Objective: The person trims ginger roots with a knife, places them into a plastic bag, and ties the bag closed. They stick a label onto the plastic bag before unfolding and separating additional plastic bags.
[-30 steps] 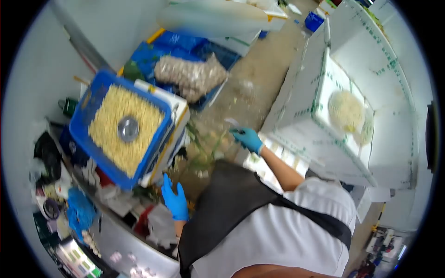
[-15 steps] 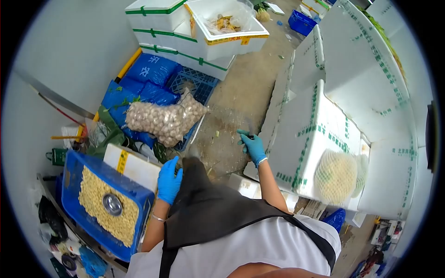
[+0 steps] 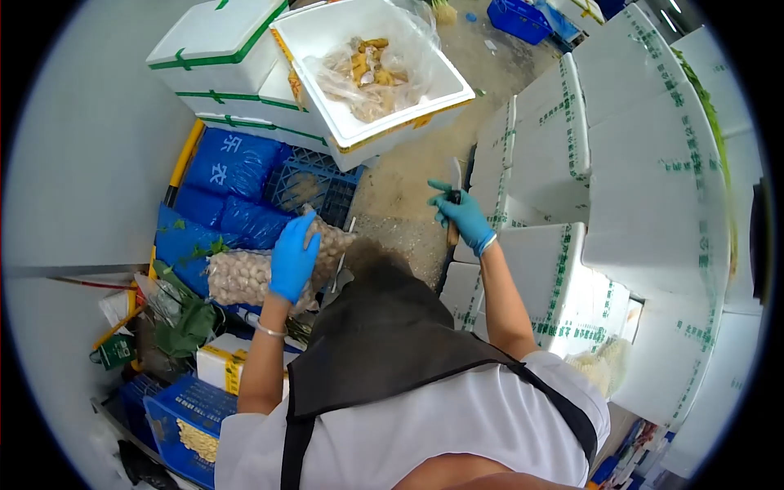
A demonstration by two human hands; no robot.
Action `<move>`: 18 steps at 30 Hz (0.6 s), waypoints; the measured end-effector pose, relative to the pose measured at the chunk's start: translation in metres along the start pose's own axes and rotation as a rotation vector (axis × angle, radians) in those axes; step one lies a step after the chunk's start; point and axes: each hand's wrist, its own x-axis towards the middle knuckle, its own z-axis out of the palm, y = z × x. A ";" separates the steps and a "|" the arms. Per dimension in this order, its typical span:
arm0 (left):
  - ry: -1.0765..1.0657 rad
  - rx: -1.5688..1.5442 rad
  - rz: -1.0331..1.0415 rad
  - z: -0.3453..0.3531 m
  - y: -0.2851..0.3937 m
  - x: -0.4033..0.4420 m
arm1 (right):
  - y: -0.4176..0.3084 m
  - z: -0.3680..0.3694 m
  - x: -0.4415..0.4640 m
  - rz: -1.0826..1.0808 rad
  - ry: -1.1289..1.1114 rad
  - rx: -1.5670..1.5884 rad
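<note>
- Clock positions read from mid-view: an open foam box [image 3: 331, 102] holding clear plastic and yellowish pieces stands at 12 o'clock, beside white boxes with green tape [image 3: 216, 57] at 11
- Blue sacks [image 3: 233, 167] lie at 10 o'clock next to a blue pallet [image 3: 331, 196], while a blue crate [image 3: 192, 400] with pale pieces sits between 7 and 8
- A bank of printed white boxes [image 3: 543, 135] hems in the floor [image 3: 408, 192] from 1 to 4 o'clock; a dark apron [image 3: 376, 351] hides the ground toward 6
- A net bag [image 3: 237, 278], packed with pale round bulbs, lies on its side at 9 o'clock, its middle partly covered
- The left hand [image 3: 294, 257], in a blue glove, spreads above that bag, thumb well apart from long, straight fingers; whether it touches the net, one cannot tell
- Between 2 and 3 o'clock, the right hand [image 3: 465, 219], in a teal glove, curls around a knife [image 3: 455, 169], forefinger reaching outward, the pale blade pointing toward 12
</note>
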 end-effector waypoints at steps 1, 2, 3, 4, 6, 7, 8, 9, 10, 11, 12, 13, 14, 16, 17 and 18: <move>-0.015 -0.051 0.008 0.001 0.004 0.034 | -0.017 -0.005 0.022 0.020 -0.029 0.031; -0.045 -0.134 -0.029 -0.001 0.014 0.066 | -0.033 -0.009 0.044 0.014 -0.050 0.044; -0.077 -0.214 -0.070 -0.005 0.026 0.098 | -0.046 -0.013 0.067 0.010 -0.071 0.060; -0.112 -0.292 -0.113 -0.003 0.032 0.128 | -0.057 -0.017 0.092 0.008 -0.092 0.079; -0.107 -0.432 -0.114 0.016 0.022 0.188 | -0.077 -0.026 0.152 -0.061 -0.120 0.096; -0.099 -0.501 -0.116 0.027 0.017 0.218 | -0.089 -0.030 0.185 -0.097 -0.137 0.103; -0.094 -0.522 -0.123 0.040 0.012 0.249 | -0.101 -0.033 0.219 -0.090 -0.188 0.158; -0.088 -0.541 -0.133 0.054 0.006 0.279 | -0.105 -0.036 0.260 -0.107 -0.231 0.209; -0.078 -0.562 -0.145 0.070 0.000 0.309 | -0.109 -0.037 0.301 -0.121 -0.277 0.258; -0.084 -0.609 -0.214 0.088 -0.010 0.341 | -0.119 -0.034 0.336 -0.103 -0.333 0.299; -0.100 -0.674 -0.246 0.104 -0.014 0.374 | -0.131 -0.030 0.372 -0.083 -0.392 0.336; -0.112 -0.709 -0.305 0.122 -0.018 0.406 | -0.131 -0.027 0.410 -0.057 -0.389 0.353; -0.133 -0.740 -0.370 0.140 -0.018 0.435 | -0.123 -0.031 0.445 0.009 -0.360 0.346; -0.186 -0.740 -0.487 0.185 -0.030 0.500 | -0.099 -0.044 0.518 0.121 -0.287 0.339; -0.212 -0.749 -0.543 0.206 -0.041 0.527 | -0.086 -0.061 0.547 0.099 -0.159 0.062; -0.172 -0.642 -0.493 0.224 -0.056 0.547 | -0.113 -0.075 0.542 0.085 -0.069 -0.095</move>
